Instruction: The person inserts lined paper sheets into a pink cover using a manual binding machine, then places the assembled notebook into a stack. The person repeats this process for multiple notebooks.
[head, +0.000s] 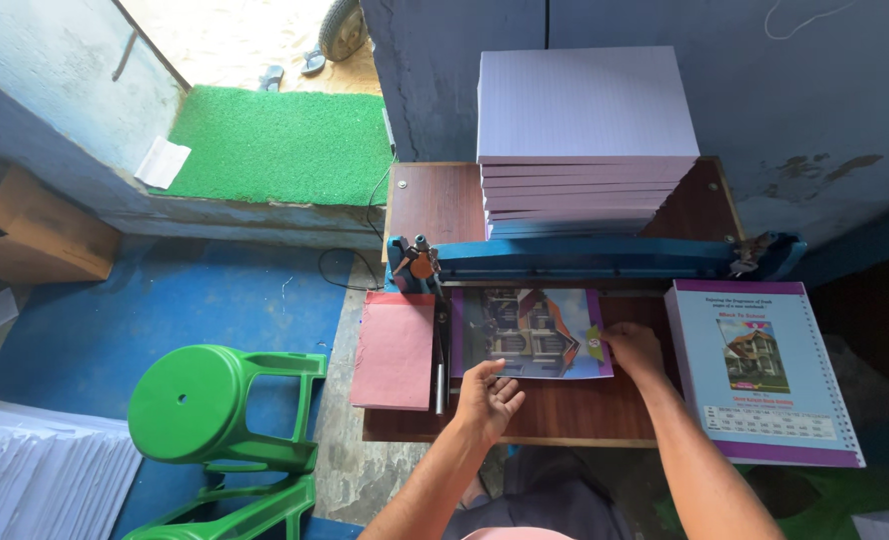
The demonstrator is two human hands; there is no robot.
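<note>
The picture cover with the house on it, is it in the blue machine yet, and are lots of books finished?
Looks done: a stack of cover-topped books lies at the right. In hand: the left hand and right hand press one house cover flat under the blue machine. Seemingly left: the tall pile of plain ruled pads behind it and the pink sheets.
</note>
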